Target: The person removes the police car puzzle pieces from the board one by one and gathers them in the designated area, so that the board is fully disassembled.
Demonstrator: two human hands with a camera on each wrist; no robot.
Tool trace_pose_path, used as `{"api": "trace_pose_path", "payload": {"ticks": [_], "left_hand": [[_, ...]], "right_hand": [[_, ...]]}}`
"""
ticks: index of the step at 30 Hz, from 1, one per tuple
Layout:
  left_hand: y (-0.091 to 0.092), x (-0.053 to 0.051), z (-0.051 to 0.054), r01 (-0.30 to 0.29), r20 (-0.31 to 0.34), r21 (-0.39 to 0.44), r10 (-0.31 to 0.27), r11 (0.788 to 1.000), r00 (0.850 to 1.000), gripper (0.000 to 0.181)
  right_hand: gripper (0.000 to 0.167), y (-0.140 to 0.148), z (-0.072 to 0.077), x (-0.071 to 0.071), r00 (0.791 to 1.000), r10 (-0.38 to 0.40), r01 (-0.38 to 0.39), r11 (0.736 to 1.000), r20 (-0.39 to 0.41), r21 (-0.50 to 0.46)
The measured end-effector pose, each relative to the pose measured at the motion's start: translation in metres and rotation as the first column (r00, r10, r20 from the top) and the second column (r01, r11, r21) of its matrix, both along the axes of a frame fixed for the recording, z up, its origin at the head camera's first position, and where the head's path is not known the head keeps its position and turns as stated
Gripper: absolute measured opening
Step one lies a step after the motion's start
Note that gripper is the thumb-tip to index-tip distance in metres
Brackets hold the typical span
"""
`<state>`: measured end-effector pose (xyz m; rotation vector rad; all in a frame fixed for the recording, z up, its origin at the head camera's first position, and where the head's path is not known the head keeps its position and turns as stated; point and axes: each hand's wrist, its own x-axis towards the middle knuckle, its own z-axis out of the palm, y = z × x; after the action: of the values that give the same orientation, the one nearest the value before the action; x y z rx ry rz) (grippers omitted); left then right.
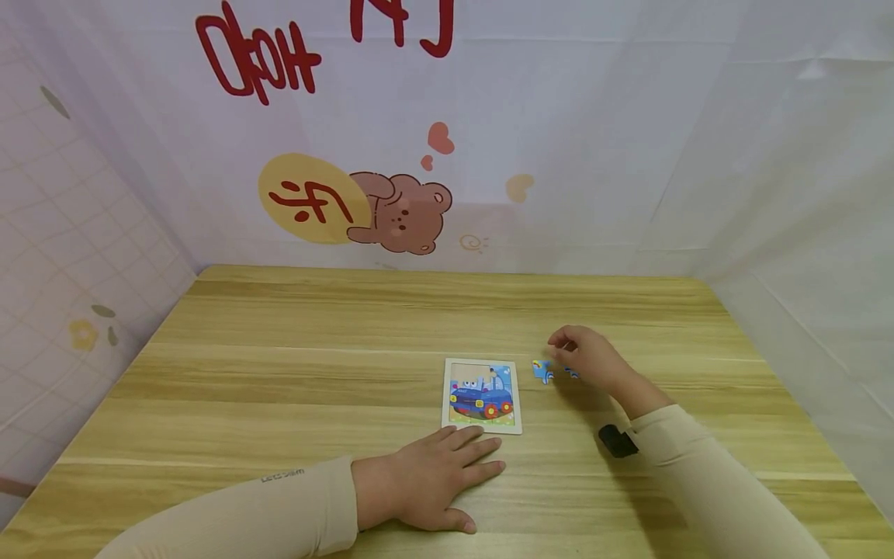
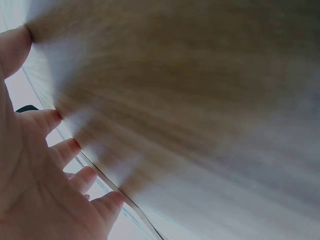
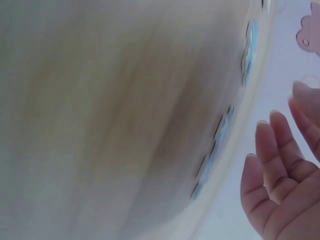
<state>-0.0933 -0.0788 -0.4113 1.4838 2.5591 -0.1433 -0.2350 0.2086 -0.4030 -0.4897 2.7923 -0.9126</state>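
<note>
A framed jigsaw puzzle (image 1: 482, 400) showing a blue cartoon car lies flat on the table, with bare beige backing in its upper part. Fingers spread, my left hand (image 1: 447, 473) rests at its near edge; in the left wrist view fingertips touch the tabletop and the puzzle's pale rim (image 2: 107, 182). Just right of the frame lies a blue puzzle piece (image 1: 542, 371). Another piece (image 1: 571, 373) is partly hidden below my right hand (image 1: 590, 357). That hand hovers above the table, fingers loosely bent; the right wrist view shows nothing between thumb and fingers.
The wood-grain table (image 1: 279, 373) meets a white cloth backdrop (image 1: 594, 140) at its far edge, printed with a bear (image 1: 405, 217) and red characters. Cloth also hangs along the left and right sides. A black device (image 1: 618, 441) sits at the right wrist.
</note>
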Motion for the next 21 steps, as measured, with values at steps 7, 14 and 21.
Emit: {"api": "trace_pose_path", "payload": {"ticks": [7,14,21], "left_hand": [[0.0,0.0,0.0,0.0,0.001,-0.005,0.0,1.0,1.0,0.074],[0.0,0.0,0.0,-0.004,0.006,-0.007,0.004,1.0,1.0,0.074],[0.0,0.0,-0.001,-0.006,0.004,-0.003,0.006,1.0,1.0,0.073]], "right_hand": [[0.021,-0.018,-0.003,0.006,1.0,-0.014,0.014,0.998,-0.015,-0.062],[0.022,-0.033,-0.005,0.011,1.0,0.022,-0.022,0.997,-0.002,-0.079],[0.022,-0.046,-0.002,0.017,0.998,0.064,-0.063,0.997,0.01,-0.052]]}}
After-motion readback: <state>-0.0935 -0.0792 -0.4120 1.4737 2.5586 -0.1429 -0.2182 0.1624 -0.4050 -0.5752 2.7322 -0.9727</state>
